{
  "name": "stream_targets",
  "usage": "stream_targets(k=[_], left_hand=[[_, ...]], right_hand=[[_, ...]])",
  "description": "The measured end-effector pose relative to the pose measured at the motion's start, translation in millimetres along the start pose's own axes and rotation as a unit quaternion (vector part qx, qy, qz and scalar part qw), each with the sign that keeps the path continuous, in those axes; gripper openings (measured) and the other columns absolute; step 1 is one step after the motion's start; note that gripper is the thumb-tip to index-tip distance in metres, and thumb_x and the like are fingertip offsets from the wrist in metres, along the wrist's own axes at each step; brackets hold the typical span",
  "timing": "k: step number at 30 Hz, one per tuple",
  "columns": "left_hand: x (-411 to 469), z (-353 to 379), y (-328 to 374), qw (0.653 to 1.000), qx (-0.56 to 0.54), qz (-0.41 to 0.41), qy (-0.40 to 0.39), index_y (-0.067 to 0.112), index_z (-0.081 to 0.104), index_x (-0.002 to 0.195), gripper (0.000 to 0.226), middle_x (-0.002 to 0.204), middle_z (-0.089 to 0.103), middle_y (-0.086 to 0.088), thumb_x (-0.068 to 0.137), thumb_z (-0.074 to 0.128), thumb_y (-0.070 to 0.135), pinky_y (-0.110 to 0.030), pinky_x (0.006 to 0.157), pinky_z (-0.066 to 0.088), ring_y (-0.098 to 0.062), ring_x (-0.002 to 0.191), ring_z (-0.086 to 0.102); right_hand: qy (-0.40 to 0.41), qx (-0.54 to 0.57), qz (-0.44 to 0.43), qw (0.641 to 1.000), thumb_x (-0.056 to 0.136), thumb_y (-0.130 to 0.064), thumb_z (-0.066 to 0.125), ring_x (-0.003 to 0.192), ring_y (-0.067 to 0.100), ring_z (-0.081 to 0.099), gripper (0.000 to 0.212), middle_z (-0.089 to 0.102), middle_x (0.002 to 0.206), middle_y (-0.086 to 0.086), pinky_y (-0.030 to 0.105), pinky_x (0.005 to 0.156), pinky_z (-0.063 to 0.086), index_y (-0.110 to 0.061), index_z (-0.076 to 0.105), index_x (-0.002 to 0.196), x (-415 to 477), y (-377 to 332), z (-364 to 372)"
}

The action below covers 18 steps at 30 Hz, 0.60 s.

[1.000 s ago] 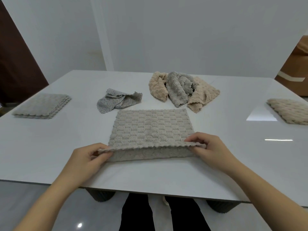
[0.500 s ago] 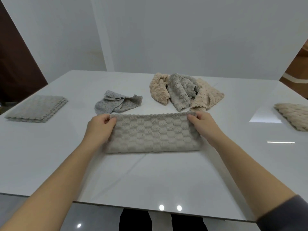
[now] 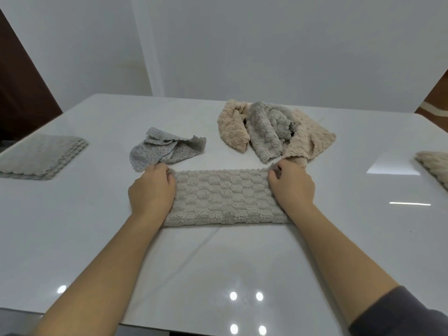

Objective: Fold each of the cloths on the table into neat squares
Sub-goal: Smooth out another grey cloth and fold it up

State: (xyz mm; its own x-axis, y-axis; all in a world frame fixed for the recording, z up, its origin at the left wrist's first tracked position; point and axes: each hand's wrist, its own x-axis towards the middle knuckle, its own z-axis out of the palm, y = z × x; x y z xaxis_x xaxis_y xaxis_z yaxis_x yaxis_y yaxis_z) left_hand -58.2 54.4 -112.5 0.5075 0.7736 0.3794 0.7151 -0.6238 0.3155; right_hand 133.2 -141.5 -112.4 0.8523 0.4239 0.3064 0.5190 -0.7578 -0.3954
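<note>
A beige-grey textured cloth (image 3: 221, 197) lies folded in half as a wide strip on the white table (image 3: 218, 263). My left hand (image 3: 152, 190) pinches its far left corner and my right hand (image 3: 291, 185) pinches its far right corner, both at the doubled far edge. A crumpled thin grey cloth (image 3: 164, 150) lies just behind the left hand. Behind the right hand sits a heap of crumpled cloths (image 3: 274, 132), beige and grey together.
A stack of folded grey cloths (image 3: 41, 156) rests at the table's left edge. A folded beige cloth (image 3: 434, 163) lies at the right edge, partly out of view. A wall rises behind the table.
Both hands lifted the cloth's near edge and carried it over to the far edge, folding the cloth in half. They now hold the far corners down.
</note>
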Motion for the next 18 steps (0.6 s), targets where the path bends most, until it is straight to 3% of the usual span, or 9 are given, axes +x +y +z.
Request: stream_targets(k=[4, 6, 9, 11, 14, 18], left_hand=[[-2.0, -1.6, -7.8, 0.999, 0.018, 0.034, -0.013, 0.011, 0.059, 0.099, 0.019, 0.099, 0.059, -0.008, 0.098, 0.045, 0.024, -0.034, 0.060, 0.035, -0.032, 0.080, 0.057], [-1.7, -6.6, -14.4, 0.996, 0.060, 0.060, -0.038, 0.010, 0.059, 0.109, 0.020, 0.104, 0.058, -0.010, 0.098, 0.046, 0.019, -0.035, 0.062, 0.037, -0.032, 0.088, 0.058], [-2.9, -18.8, -11.7, 0.988, 0.139, 0.034, -0.065, 0.008, 0.048, 0.132, 0.044, 0.125, 0.052, -0.016, 0.088, 0.048, 0.004, -0.042, 0.079, 0.038, -0.036, 0.111, 0.050], [-8.4, -28.0, 7.9, 0.994, 0.083, 0.052, -0.049, 0.006, 0.037, 0.143, 0.062, 0.144, 0.039, -0.019, 0.084, 0.052, 0.003, -0.047, 0.098, 0.036, -0.037, 0.129, 0.039], [-15.9, -26.9, 50.6, 0.985, -0.027, 0.154, -0.079, 0.007, 0.019, 0.153, 0.063, 0.162, 0.012, -0.013, 0.096, 0.043, 0.018, -0.045, 0.121, 0.013, -0.026, 0.149, 0.010], [-18.1, -2.2, 73.2, 0.955, 0.009, 0.211, -0.208, 0.014, 0.000, 0.156, 0.071, 0.163, -0.011, -0.006, 0.100, 0.020, 0.054, -0.044, 0.122, -0.004, -0.018, 0.149, -0.013]], right_hand=[[0.017, -0.027, -0.011, 0.999, 0.095, -0.029, 0.048, 0.081, 0.028, 0.057, 0.025, 0.058, 0.113, 0.002, 0.030, 0.060, 0.034, -0.019, 0.059, 0.115, -3.2, 3.6, 2.4], [0.029, -0.018, -0.021, 0.999, 0.094, -0.029, 0.050, 0.087, 0.027, 0.059, 0.029, 0.057, 0.118, 0.004, 0.030, 0.060, 0.038, -0.018, 0.059, 0.120, -2.0, 6.1, 4.7], [0.036, -0.029, -0.037, 0.998, 0.093, -0.027, 0.052, 0.092, 0.026, 0.059, 0.030, 0.058, 0.117, 0.005, 0.034, 0.064, 0.047, -0.017, 0.058, 0.121, -0.3, 6.1, 7.3], [0.035, -0.028, -0.037, 0.998, 0.093, -0.027, 0.052, 0.094, 0.025, 0.058, 0.032, 0.057, 0.118, 0.004, 0.033, 0.064, 0.045, -0.019, 0.057, 0.123, -0.2, 5.6, 8.0], [0.034, -0.026, -0.031, 0.999, 0.094, -0.028, 0.052, 0.095, 0.023, 0.058, 0.034, 0.056, 0.120, 0.002, 0.031, 0.061, 0.042, -0.021, 0.054, 0.127, 0.2, 5.5, 8.9], [0.026, -0.019, -0.019, 0.999, 0.093, -0.030, 0.051, 0.094, 0.021, 0.057, 0.036, 0.055, 0.119, 0.000, 0.030, 0.060, 0.040, -0.024, 0.050, 0.129, 0.0, 6.3, 8.3]])
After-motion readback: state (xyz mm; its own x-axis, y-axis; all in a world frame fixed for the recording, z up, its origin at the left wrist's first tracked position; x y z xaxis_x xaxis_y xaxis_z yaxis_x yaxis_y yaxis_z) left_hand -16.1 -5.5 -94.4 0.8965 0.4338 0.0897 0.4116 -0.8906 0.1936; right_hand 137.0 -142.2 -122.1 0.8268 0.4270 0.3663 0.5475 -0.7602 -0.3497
